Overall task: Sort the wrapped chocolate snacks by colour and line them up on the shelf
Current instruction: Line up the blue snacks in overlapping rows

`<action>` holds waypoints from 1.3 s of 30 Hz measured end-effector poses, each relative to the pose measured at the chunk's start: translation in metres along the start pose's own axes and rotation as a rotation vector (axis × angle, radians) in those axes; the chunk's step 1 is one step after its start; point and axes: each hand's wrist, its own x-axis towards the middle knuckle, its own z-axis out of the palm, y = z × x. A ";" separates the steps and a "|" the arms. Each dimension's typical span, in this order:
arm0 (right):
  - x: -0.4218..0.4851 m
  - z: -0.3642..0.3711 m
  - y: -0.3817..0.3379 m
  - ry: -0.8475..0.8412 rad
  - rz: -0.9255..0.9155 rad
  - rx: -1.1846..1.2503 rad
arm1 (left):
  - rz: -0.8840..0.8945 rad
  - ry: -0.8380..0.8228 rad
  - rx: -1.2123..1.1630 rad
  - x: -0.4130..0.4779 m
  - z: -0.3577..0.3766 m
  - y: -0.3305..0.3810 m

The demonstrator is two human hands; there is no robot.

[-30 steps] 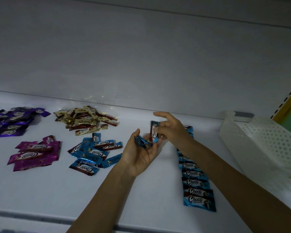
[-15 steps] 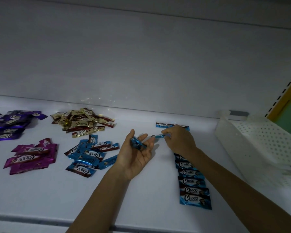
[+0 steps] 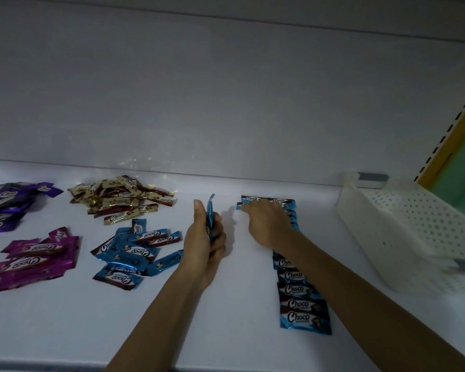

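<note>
Head view: our blue row (image 3: 302, 304) reaches toward the back edge of the shelf (image 3: 253, 339), with more blues in our left hand (image 3: 203, 242).
Our right hand (image 3: 267, 224) lies on a blue snack (image 3: 239, 205) at the row's far end, fingers bent onto it; pinching or only pressing, we cannot tell. Each snack lies crosswise, the row running front edge to back. Just left of it, the left hand grips a few upright blue wrappers (image 3: 210, 212), so we judge the right hand nearer for the next pick.
</note>
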 end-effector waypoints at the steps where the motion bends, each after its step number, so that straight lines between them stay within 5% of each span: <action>1: 0.001 0.000 0.001 -0.013 0.015 0.016 | 0.033 0.062 0.037 0.001 0.001 0.000; 4: 0.000 -0.003 0.005 0.048 0.053 0.139 | 0.079 0.201 0.200 0.004 0.002 -0.002; 6: -0.002 -0.012 0.003 0.136 0.086 0.536 | 0.176 0.271 0.434 0.005 0.001 -0.007; 9: -0.010 -0.039 -0.011 -0.069 0.165 1.200 | 0.358 0.216 0.524 0.003 0.000 -0.011; 11: -0.017 -0.050 -0.021 -0.167 0.122 1.210 | 0.397 0.150 0.546 0.001 0.002 -0.011; 15: -0.019 -0.051 -0.019 0.002 0.228 1.273 | 0.361 0.121 0.478 0.000 0.002 -0.012; 18: -0.021 -0.047 -0.005 0.307 0.142 0.769 | 0.306 0.191 0.330 0.000 0.002 -0.007; 21: -0.029 -0.037 -0.005 0.202 -0.207 0.126 | 0.261 0.242 0.221 0.000 0.002 -0.003; 24: -0.033 -0.032 -0.004 0.006 -0.254 0.321 | 0.184 0.270 0.083 0.000 0.000 0.000; 28: -0.027 -0.042 0.016 0.083 -0.040 0.544 | 0.125 0.307 -0.078 0.003 -0.003 0.004; 32: -0.034 -0.045 0.011 0.032 -0.170 0.457 | 0.170 0.329 -0.022 0.004 -0.002 0.001; 35: -0.045 -0.028 -0.009 0.027 -0.358 0.144 | 0.216 0.312 0.019 0.004 0.000 -0.004; 39: -0.043 -0.021 -0.014 0.014 -0.285 -0.039 | 0.227 0.274 0.061 0.005 0.002 -0.006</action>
